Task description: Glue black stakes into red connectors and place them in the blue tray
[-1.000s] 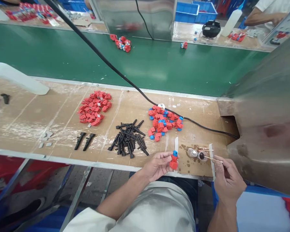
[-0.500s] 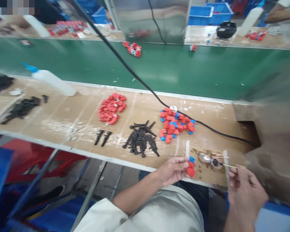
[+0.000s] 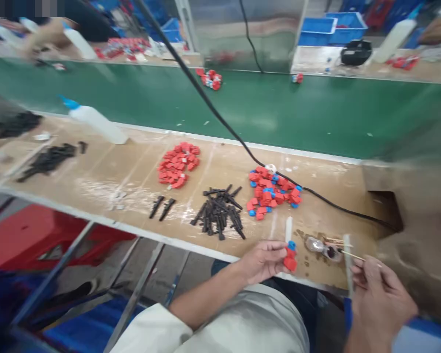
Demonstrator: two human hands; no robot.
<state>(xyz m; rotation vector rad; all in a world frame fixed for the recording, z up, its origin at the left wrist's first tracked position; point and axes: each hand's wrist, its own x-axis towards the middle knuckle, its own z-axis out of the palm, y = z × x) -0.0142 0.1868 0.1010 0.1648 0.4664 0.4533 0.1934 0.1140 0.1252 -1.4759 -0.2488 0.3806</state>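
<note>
My left hand (image 3: 266, 262) pinches a small red and blue plastic part (image 3: 290, 260) over the front edge of the bench. Its blue end points up. At the right, my right hand (image 3: 380, 289) is closed on a thin wooden stick (image 3: 353, 255), whose tip reaches a small clear cup (image 3: 332, 253) with something dark in it. Beside this cup lies another clear piece (image 3: 314, 244). More red and blue parts (image 3: 266, 196) form a pile beyond my left hand. Black gun-shaped pieces (image 3: 220, 213) are heaped to its left.
A black cable (image 3: 224, 120) crosses the bench diagonally. Red pieces (image 3: 178, 165) lie in a cluster farther left, near a white bottle (image 3: 97, 125). A green conveyor belt (image 3: 250, 108) runs behind the bench. A metal panel (image 3: 419, 196) stands at the right.
The camera view has shifted slightly, moving the bench contents rightward in the picture. Both hands keep their holds, and the stick's tip is still at the cup.
</note>
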